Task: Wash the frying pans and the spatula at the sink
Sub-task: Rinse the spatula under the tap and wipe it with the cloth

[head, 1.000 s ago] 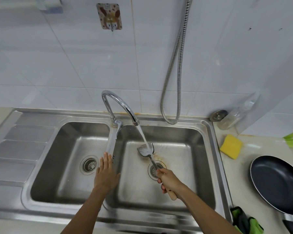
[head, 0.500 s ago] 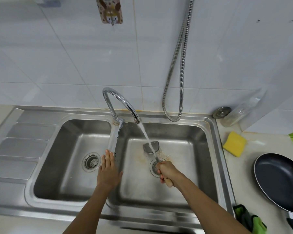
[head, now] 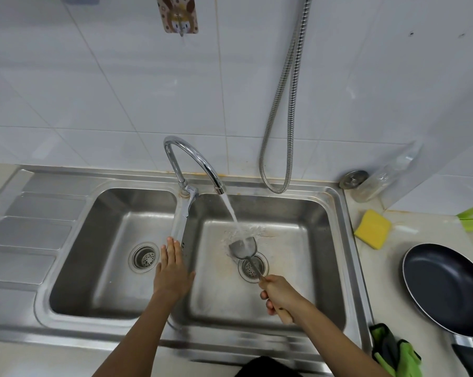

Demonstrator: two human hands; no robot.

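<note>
Right hand (head: 277,295) clamped round the spatula (head: 243,247) handle, blade out ahead of the knuckles, square under the tap's (head: 192,159) stream. Left hand (head: 172,270) lies flat, fingers straight, on the divider below the tap. Bare sink (head: 321,254) floor rings the blade. Frying pan (head: 445,289) sits on the worktop (head: 379,281), well right of the tap.

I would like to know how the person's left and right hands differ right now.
The left hand rests flat, fingers straight, on the divider between the basins; the right hand is curled round the spatula handle. The left hand holds nothing, while the right hand holds the spatula blade under the running water. Both are bare and over the sink.
</note>
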